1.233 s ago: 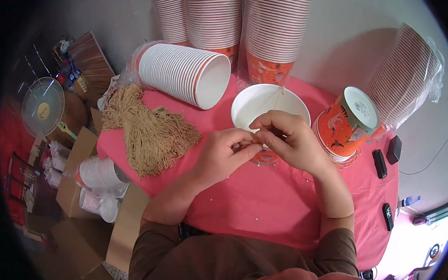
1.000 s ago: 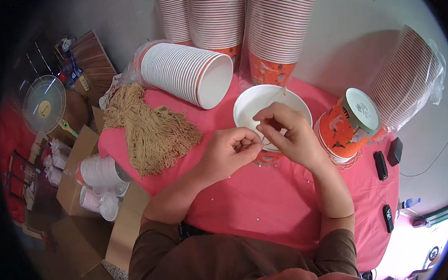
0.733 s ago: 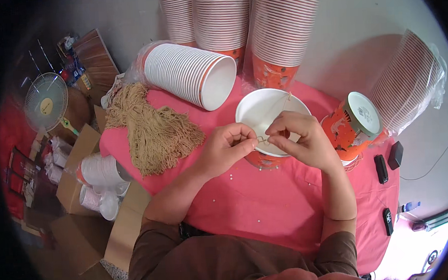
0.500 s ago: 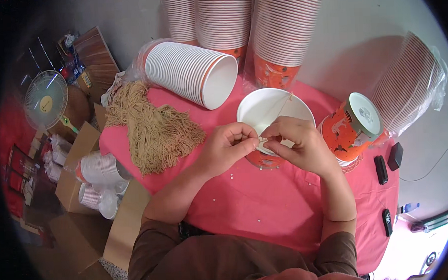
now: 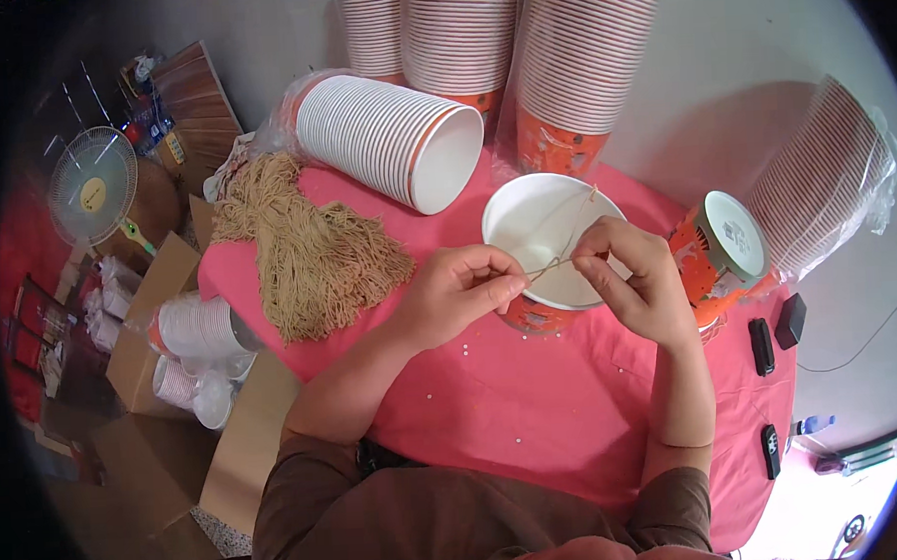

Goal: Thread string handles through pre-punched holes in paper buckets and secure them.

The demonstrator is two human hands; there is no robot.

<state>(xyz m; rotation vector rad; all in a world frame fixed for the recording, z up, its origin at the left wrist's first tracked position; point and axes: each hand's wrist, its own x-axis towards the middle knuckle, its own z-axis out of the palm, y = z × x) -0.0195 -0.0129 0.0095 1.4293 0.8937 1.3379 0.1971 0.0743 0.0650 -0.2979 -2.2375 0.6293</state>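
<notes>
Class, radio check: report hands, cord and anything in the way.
Left hand, right hand: each pinching cord. Cord spans between them; bucket behind in view. Nothing visibly blocking.

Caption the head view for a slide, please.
Left hand and right hand pinch a tan string between them over an open orange-and-white paper bucket on a pink tablecloth.

Red-clothed table [image 5: 564,405]: we log tan string [image 5: 312,251] left, a tub stack [image 5: 377,138] on its side, upright stacks [image 5: 584,64] behind, an open tub [image 5: 512,237] centre, white specks [image 5: 466,349], black items [image 5: 763,346] right.
</notes>
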